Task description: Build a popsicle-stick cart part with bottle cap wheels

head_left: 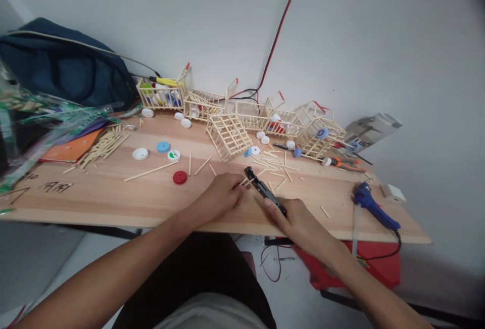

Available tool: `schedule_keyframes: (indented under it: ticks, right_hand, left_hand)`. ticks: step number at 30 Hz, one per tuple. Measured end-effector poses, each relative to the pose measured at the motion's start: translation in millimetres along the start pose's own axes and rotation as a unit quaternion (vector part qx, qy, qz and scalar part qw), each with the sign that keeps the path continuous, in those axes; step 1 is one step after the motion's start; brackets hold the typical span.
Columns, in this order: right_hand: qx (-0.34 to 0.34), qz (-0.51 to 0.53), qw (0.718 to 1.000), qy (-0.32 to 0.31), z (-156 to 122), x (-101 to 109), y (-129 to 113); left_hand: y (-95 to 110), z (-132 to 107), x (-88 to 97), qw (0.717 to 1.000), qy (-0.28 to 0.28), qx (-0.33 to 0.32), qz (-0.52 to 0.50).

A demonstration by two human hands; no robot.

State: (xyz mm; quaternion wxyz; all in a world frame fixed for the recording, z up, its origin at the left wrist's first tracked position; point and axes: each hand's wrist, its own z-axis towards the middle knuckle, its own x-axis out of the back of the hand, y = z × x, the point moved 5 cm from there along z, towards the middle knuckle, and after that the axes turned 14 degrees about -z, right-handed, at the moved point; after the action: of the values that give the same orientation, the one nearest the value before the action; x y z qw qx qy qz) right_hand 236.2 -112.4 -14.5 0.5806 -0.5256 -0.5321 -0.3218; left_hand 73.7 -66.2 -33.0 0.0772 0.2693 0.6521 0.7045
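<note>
My left hand [226,191] is closed in a pinch around short thin wooden sticks [248,182], over the front middle of the wooden table. Wrapped by my right hand [293,215] is a black pliers-like hand tool [263,188], its head pointing up and left. That head is right beside the stick ends; whether it touches them I cannot tell. Behind my hands a small cage-like frame of sticks [229,137] stands tilted. Loose cut sticks [275,162] lie scattered just beyond the tool, and a red bottle cap [180,177] sits to the left.
Stick-built carts [162,97] with cap wheels line the wall. A blue glue gun [373,205] and orange-handled pliers [346,164] lie at the right. On the left are a stick pile [104,147], an orange folder [70,145] and a blue bag [71,68].
</note>
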Motion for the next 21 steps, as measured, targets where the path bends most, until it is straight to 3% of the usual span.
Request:
schedule_keyframes:
  ticks: [14,21]
  right_hand:
    - [-0.028,0.003,0.998,-0.048,6.1,-3.0,1.3]
    - [-0.011,0.004,0.999,-0.031,8.8,-1.4,1.2]
  left_hand:
    - [-8.6,3.5,1.6,1.0,-0.009,0.0,0.013]
    - [-7.6,1.7,3.7,1.0,-0.002,0.008,0.001]
